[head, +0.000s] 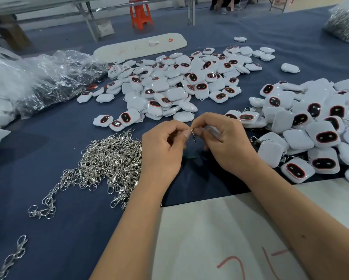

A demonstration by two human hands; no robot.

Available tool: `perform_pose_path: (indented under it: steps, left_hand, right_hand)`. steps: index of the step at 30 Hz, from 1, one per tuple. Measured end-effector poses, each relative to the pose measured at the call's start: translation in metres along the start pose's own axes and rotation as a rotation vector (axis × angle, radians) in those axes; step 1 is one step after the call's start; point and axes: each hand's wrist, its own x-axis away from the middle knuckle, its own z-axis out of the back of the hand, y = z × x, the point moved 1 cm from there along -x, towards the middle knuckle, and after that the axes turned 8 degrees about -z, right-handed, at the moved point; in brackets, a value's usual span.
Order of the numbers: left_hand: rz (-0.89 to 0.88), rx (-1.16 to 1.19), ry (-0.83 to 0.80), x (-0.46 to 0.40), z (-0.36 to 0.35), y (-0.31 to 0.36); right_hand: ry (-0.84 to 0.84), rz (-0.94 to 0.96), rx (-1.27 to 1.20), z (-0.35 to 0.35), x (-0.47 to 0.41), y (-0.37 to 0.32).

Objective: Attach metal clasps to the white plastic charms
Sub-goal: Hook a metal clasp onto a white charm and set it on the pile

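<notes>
Two hands over the blue tabletop [72, 229] from where I'm watching. Far left there's crinkly clear plastic bags [54, 77], then a heap of silver metal clasps [109, 162] just beside my left hand [161, 152]. That hand's grip is narrow, thumb and fingertips pinching a small clasp [193, 135] that hangs between both hands. The right hand [228, 142] meets it there, fingers curled round a white charm [213, 131] that's mostly hidden, so I can't tell if the clasp is through its loop. Behind the hands sits a big pile of white plastic charms [179, 83] with dark oval faces, and a second pile [315, 126] is off to the right, some with clasps showing. A white sheet [220, 229] lies under my forearms.
</notes>
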Motion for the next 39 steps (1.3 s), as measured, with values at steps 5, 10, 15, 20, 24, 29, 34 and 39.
perform_pose_path:
  steps: [5, 10, 15, 20, 24, 29, 34, 39]
  left_hand:
    - [-0.012, -0.008, -0.023, -0.0004, 0.0017, 0.0008]
    - [-0.005, -0.006, -0.069, 0.0004, 0.0012, 0.0003]
    - [0.014, 0.007, -0.060, 0.0014, -0.0003, -0.0001]
    - [0.068, 0.075, -0.060, 0.0000, -0.0005, 0.0005]
    - [0.108, 0.161, -0.057, -0.0002, -0.0006, 0.0016]
    - [0.176, 0.227, -0.046, 0.0006, -0.0033, 0.0056]
    - [0.163, 0.189, -0.016, 0.0002, -0.0039, 0.0069]
    - [-0.025, -0.012, 0.019, 0.0013, -0.0031, 0.0083]
  right_hand:
    - [-0.011, 0.008, 0.009, -0.0010, -0.0001, 0.0001]
    - [-0.020, 0.015, 0.007, 0.0005, 0.0003, -0.0013]
    - [-0.001, 0.016, 0.049, 0.0008, 0.0007, -0.0029]
    - [0.052, 0.063, 0.118, -0.0010, 0.0016, -0.0042]
    - [0.089, 0.112, 0.132, -0.0019, 0.0019, -0.0033]
    - [0.150, 0.160, 0.155, -0.0027, 0.0028, -0.0033]
    - [0.178, 0.186, 0.175, -0.0035, 0.0024, -0.0045]
    - [0.125, 0.090, 0.058, -0.0024, 0.0022, -0.0050]
